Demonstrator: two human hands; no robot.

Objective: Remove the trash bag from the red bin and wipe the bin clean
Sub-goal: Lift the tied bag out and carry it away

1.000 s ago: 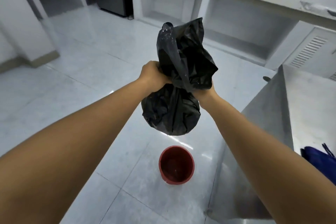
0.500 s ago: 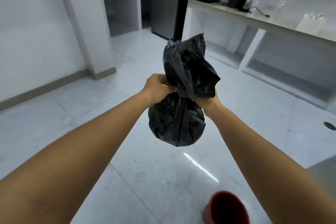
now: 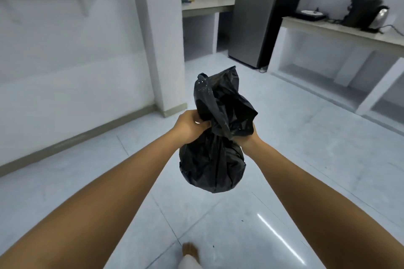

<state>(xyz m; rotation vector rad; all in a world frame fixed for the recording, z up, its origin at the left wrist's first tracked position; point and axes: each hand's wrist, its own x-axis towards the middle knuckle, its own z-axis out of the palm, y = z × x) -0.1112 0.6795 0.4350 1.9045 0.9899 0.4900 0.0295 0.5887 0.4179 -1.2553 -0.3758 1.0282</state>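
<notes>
The red bin has left view; both hands' fingers (image 3: 196, 125) still grip the black trash bag (image 3: 215, 150) aloft.

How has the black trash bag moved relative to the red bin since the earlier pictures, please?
Yes. The trash bag, gripped by the left hand and right hand, has been carried away from the bin, which has left view.

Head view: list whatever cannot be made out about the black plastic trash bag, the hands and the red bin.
- Black plastic trash bag: contents hidden by the opaque plastic in the head view.
- Right hand: mostly covered by the bag's bunched neck, so its finger grip cannot be seen.
- Left hand: fingertips buried in the folds.
- Red bin: outside the frame, so its state is unknown.
- Dark items on the far counter: too blurred to identify.
</notes>
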